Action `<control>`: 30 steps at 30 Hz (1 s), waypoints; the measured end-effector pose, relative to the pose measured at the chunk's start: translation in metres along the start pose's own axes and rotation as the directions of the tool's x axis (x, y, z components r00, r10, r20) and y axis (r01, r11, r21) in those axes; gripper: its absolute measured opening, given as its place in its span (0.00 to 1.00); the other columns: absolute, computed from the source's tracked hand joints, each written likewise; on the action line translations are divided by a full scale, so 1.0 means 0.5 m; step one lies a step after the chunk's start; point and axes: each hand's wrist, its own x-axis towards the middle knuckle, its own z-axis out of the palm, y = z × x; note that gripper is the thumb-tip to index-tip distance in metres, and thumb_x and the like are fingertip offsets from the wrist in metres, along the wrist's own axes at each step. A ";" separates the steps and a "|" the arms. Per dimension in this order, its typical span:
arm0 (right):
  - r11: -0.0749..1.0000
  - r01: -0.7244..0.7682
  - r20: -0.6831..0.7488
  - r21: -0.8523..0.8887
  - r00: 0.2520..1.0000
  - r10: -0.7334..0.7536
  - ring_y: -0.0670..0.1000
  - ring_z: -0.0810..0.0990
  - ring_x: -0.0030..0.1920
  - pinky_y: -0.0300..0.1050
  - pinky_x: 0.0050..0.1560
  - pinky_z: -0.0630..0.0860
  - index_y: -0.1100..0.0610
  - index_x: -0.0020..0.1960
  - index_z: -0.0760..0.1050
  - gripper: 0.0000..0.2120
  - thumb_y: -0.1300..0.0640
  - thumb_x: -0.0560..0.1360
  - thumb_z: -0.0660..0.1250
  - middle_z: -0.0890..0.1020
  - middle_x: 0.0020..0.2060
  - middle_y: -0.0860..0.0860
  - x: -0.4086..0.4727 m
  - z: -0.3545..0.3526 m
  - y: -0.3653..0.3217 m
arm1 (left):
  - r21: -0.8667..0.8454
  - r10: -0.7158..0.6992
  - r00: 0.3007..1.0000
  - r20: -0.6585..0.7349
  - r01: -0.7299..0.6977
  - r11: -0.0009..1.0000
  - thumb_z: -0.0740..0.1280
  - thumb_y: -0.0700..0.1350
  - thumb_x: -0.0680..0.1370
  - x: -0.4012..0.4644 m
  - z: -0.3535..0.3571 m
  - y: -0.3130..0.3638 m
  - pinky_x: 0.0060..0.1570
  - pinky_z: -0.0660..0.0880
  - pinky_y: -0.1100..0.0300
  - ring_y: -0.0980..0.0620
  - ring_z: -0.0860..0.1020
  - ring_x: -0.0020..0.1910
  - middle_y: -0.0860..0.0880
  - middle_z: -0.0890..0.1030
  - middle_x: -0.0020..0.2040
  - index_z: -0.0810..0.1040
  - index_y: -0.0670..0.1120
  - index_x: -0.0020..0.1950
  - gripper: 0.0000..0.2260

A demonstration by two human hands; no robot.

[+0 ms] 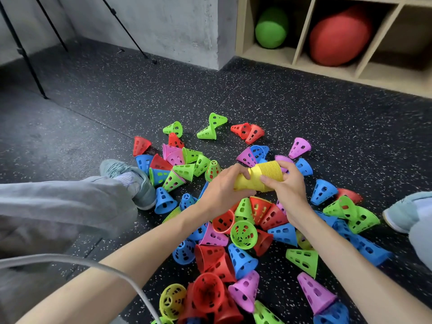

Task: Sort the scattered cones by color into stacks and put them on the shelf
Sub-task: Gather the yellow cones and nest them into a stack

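A stack of yellow cones (259, 176) lies sideways in the air between both hands, above the pile. My left hand (222, 185) grips its narrow end, and my right hand (285, 183) curls round the ribbed wide end. Below them, perforated cones in red, blue, green and pink lie scattered on the dark speckled floor. A single yellow cone (172, 300) lies near the bottom edge. A large red cone (208, 291) sits beside it. The wooden shelf (301, 64) stands at the upper right.
The shelf's compartments hold a green roller (271, 28) and a red roller (339, 36). My grey-trousered leg and shoe (133, 181) lie left of the pile, my other shoe (406, 211) at the right edge. Black tripod legs (25, 57) stand far left. A grey cable (93, 265) crosses the bottom left.
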 end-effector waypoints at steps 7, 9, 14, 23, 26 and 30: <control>1.000 -0.008 0.062 0.008 0.998 0.007 0.46 0.83 0.49 0.37 0.47 0.76 0.53 0.69 0.72 0.26 0.63 0.74 0.76 0.84 0.52 0.51 0.003 0.008 0.004 | -0.067 -0.024 0.998 -0.052 0.021 0.998 0.78 0.52 0.74 -0.004 0.007 0.005 0.52 0.75 0.53 0.55 0.75 0.54 0.54 0.78 0.58 0.71 0.51 0.65 0.25; 1.000 -0.002 0.067 0.011 0.998 0.002 0.44 0.83 0.49 0.35 0.46 0.76 0.54 0.69 0.72 0.24 0.63 0.76 0.74 0.84 0.52 0.50 0.005 0.009 0.004 | -0.072 -0.023 0.998 -0.063 0.018 0.997 0.78 0.51 0.74 -0.004 0.010 0.001 0.53 0.75 0.52 0.55 0.76 0.55 0.54 0.78 0.60 0.71 0.51 0.66 0.25; 1.000 0.007 0.098 0.000 0.995 -0.007 0.42 0.83 0.47 0.32 0.43 0.76 0.54 0.69 0.72 0.23 0.63 0.77 0.73 0.84 0.49 0.49 0.007 0.005 0.006 | -0.088 -0.038 0.997 -0.067 0.032 0.996 0.79 0.51 0.73 -0.006 0.018 -0.011 0.58 0.76 0.51 0.55 0.76 0.59 0.54 0.78 0.63 0.70 0.50 0.69 0.29; 0.987 0.068 0.283 -0.144 0.959 -0.025 0.45 0.86 0.47 0.38 0.48 0.79 0.55 0.68 0.73 0.19 0.65 0.79 0.70 0.86 0.50 0.54 -0.002 -0.019 0.002 | -0.095 0.028 0.996 0.087 -0.019 0.995 0.79 0.55 0.72 -0.009 0.036 -0.011 0.64 0.71 0.56 0.55 0.70 0.69 0.52 0.72 0.72 0.60 0.60 0.80 0.41; 0.982 0.093 0.330 -0.163 0.943 -0.034 0.50 0.85 0.51 0.42 0.52 0.80 0.59 0.70 0.73 0.19 0.65 0.80 0.68 0.85 0.52 0.55 -0.006 -0.033 0.009 | -0.088 0.051 0.991 0.120 -0.040 0.995 0.78 0.55 0.72 -0.010 0.051 -0.011 0.63 0.69 0.58 0.52 0.70 0.69 0.50 0.73 0.72 0.59 0.59 0.81 0.43; 0.972 0.119 0.297 -0.203 0.953 -0.055 0.48 0.82 0.57 0.36 0.55 0.79 0.60 0.71 0.74 0.22 0.64 0.78 0.71 0.82 0.58 0.52 -0.022 -0.058 0.008 | -0.092 0.083 0.989 0.124 -0.072 0.993 0.79 0.55 0.72 -0.013 0.073 -0.004 0.62 0.69 0.60 0.53 0.71 0.68 0.51 0.73 0.72 0.61 0.58 0.80 0.42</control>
